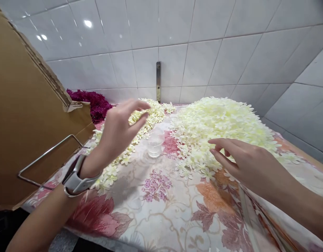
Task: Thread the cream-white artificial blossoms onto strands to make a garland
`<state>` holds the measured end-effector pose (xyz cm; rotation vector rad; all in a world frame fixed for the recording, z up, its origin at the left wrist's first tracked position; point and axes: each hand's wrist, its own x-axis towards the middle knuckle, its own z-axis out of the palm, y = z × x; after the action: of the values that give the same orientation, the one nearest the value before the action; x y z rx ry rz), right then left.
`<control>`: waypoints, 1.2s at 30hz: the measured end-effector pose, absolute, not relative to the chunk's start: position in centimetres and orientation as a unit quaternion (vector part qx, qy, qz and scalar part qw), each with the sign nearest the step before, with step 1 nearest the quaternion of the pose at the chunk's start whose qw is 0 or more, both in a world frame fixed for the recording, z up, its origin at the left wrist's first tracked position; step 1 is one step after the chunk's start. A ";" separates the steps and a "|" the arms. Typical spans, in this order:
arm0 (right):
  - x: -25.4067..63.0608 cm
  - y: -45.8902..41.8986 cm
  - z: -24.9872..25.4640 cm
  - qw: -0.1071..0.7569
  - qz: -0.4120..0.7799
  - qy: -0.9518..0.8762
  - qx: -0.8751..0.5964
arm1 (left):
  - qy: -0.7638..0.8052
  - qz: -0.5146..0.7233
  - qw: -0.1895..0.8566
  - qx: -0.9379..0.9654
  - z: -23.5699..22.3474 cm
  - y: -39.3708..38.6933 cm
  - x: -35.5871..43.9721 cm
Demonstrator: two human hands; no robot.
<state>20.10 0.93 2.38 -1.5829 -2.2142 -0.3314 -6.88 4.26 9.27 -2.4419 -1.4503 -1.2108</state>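
Here, the clear plastic cup stands on the desk between the small blossom heap and the large blossom heap. Left of the cup, the left hand is raised, thumb and fingers parted; right of it, the right hand has fingertips slightly apart near pale artificial blossoms, contact unclear.
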 end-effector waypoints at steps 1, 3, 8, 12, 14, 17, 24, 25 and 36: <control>20.0 0.9 2.2 0.207 -0.121 -0.794 -0.559 | -0.503 -0.349 0.097 -0.785 9.2 4.8 -8.3; 19.8 0.9 1.7 0.217 -0.118 -0.800 -0.547 | -0.549 -0.214 0.144 -0.795 8.4 6.0 -10.8; 19.6 1.1 0.9 0.198 -0.087 -0.811 -0.543 | -0.533 -0.052 0.022 -0.844 5.2 7.8 -13.4; 18.9 1.2 1.2 0.200 -0.057 -0.822 -0.531 | -0.552 -0.112 -0.014 -0.826 4.6 7.6 -13.5; 18.3 1.3 1.5 0.205 -0.055 -0.826 -0.522 | -0.557 -0.138 -0.038 -0.818 4.9 7.3 -13.5; 17.2 1.5 1.8 0.197 -0.063 -0.840 -0.501 | -0.562 -0.177 -0.069 -0.805 5.6 6.8 -13.5; 14.2 2.8 3.5 0.215 -0.064 -0.869 -0.440 | -0.554 -0.312 -0.145 -0.758 6.6 6.1 -12.9; 13.6 3.2 4.2 0.226 -0.048 -0.871 -0.434 | -0.548 -0.341 -0.169 -0.745 6.7 5.9 -12.8; 3.6 10.2 8.8 -0.141 0.102 -0.918 -0.357 | -0.445 -0.456 -0.461 -0.618 8.5 1.8 -11.3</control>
<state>3.59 10.19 8.83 -1.2359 -3.1744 0.3544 -11.32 1.82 8.50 -2.8554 -2.0550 -2.1058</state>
